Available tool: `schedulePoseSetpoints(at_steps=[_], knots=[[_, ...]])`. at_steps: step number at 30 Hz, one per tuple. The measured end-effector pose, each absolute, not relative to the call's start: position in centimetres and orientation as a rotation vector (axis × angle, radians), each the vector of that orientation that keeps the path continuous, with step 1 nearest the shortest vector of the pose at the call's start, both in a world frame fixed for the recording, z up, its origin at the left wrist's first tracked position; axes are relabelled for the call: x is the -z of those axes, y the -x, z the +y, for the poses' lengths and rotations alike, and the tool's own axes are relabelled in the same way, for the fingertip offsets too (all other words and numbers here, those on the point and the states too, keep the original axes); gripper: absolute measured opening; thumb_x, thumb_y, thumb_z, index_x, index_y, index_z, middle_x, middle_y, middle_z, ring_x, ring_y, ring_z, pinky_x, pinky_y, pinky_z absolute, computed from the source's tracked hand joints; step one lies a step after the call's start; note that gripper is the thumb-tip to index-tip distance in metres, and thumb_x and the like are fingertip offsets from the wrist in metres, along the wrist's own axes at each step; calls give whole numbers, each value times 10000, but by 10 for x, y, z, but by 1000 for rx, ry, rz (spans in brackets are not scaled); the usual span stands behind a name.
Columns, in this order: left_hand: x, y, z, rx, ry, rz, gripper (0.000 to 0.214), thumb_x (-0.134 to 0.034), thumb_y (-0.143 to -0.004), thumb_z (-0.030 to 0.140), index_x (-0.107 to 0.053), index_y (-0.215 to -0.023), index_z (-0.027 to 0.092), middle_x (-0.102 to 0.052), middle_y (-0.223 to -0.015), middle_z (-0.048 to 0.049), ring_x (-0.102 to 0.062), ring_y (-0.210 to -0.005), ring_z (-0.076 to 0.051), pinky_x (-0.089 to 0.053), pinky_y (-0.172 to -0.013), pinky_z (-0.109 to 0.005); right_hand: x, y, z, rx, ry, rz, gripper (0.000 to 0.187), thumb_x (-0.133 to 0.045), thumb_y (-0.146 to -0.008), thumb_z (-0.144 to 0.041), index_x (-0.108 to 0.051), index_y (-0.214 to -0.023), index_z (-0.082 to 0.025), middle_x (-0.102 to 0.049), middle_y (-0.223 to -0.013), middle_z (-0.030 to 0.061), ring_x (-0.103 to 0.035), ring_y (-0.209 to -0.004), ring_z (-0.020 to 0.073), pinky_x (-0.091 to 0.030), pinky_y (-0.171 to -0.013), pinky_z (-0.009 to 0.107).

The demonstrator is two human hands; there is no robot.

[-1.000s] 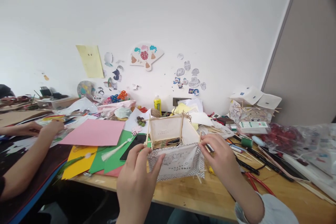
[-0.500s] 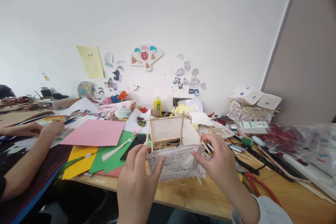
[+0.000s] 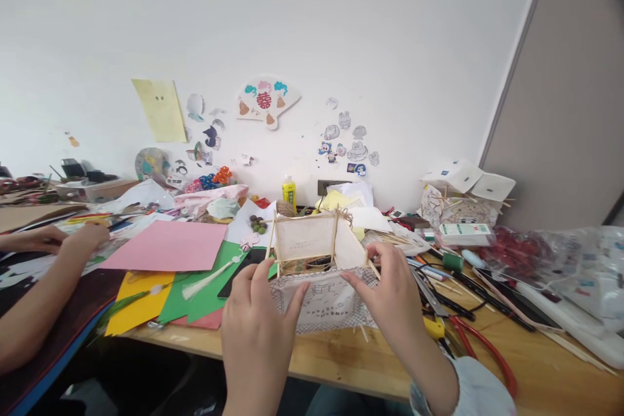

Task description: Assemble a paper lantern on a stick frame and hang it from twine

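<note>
Between my hands, at the front edge of the table, is a box-like frame of thin wooden sticks with paper panels point(image 3: 305, 237). Its near side carries a drawn-on paper panel point(image 3: 326, 302) with a patterned border and dark line drawings. My left hand point(image 3: 260, 309) grips the left corner, thumb against the front panel and fingers on the stick behind. At the right corner, my right hand point(image 3: 392, 286) pinches the panel's top edge and a stick. The frame's top is uncovered, and its lower parts are partly hidden by the front panel.
Pink paper point(image 3: 168, 245), green sheets point(image 3: 209, 296) and a tasselled cord point(image 3: 209, 278) lie to the left. Another person's hand point(image 3: 80, 240) works there. Red-handled pliers point(image 3: 487, 351), markers and plastic bags point(image 3: 575, 279) crowd the right. A yellow bottle point(image 3: 289, 192) stands behind.
The view has shifted slightly, so most things sit a little further left. Both hands keep their hold on the frame; my right hand has come a little closer to my left.
</note>
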State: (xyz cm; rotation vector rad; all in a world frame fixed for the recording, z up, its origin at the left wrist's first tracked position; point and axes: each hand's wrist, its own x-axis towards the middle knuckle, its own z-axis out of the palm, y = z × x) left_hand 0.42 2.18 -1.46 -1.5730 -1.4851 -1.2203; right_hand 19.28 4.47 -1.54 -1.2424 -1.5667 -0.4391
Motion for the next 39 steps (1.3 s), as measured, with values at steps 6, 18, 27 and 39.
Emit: schedulePoseSetpoints(at_steps=[6,18,27,39], knots=[[12,7,17,1251,1727,-1467,374,-487,-895,413,-501,-1155,144,-588,-1034,-147,-615,-881,-289,-519,-685,-398,13,-206,47,355,1118,-1648,181,-515,-902,-386,-504,-936,-209,-608,-845,53,-577,-758,213,-462,-647,329],[19,10,15,1309,1731,-1322,232,-505,-900,219,-536,-1100,107,-586,-1029,-141,-588,-948,-261,-504,-768,-357,22,-209,47,301,982,-1629,75,-519,-885,-231,-510,-956,-208,-591,-888,45,-571,-838,195,-462,-722,319],[22,11,18,1339,1675,-1293,147,-475,-901,147,-566,-1015,128,-595,-993,-127,-594,-881,-231,-498,-720,-327,23,-206,48,370,934,-1636,63,-466,-916,-184,-487,-968,-214,-560,-897,51,-529,-862,199,-453,-753,351],[25,14,18,1306,1653,-1266,166,-528,-862,105,-590,-1014,131,-562,-1030,-149,-593,-870,-223,-505,-705,-336,21,-205,43,551,954,-1672,114,-485,-905,-149,-571,-920,-221,-555,-943,64,-523,-880,201,-449,-777,364]])
